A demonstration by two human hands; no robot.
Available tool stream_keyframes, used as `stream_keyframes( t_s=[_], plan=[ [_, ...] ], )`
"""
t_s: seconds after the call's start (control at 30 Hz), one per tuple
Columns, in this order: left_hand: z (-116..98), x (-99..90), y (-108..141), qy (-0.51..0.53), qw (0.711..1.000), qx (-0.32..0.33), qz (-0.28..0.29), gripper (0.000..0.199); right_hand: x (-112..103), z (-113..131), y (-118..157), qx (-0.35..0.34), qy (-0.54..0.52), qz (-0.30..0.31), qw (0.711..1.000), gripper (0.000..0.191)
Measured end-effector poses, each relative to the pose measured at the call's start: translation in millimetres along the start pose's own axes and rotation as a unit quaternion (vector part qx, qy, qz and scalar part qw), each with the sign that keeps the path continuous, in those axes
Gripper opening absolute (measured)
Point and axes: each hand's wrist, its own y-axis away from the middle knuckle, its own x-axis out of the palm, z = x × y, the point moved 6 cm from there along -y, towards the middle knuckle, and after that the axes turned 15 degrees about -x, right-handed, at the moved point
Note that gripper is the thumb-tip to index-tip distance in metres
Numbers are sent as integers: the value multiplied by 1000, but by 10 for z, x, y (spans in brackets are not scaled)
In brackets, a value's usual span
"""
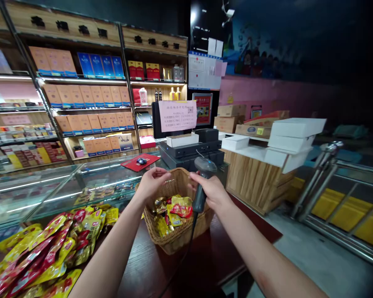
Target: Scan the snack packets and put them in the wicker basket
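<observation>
Right hand [209,191] closed around the handle of a corded scanner [205,165], head left free, above a wicker basket [177,234] of snack packets [174,211]. Left hand [152,182] open, just beside the basket's rim.

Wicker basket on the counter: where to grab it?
Take the wicker basket by its left rim, from above, with the left hand. The open top leaves the rim free to hook fingers over, and the right hand is holding the barcode scanner.

Snack packets [179,211] in a basket [177,236]
</observation>
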Motion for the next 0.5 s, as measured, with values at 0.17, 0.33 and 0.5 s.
stream_keyframes(
  t_s=[0.17,0.33,0.5],
  plan=[
    [-58,-667,239,22,998,-3,-57,46,461,-9,439,28,-57,102,993,36],
    [351,-1509,585,3,990,-36,-139,45,891,-160,1044,37,-59,215,974,29],
    [1198,-1873,842,-140,969,-69,-192,32,1047,-589,1688,21,17,298,954,24]
  ],
)
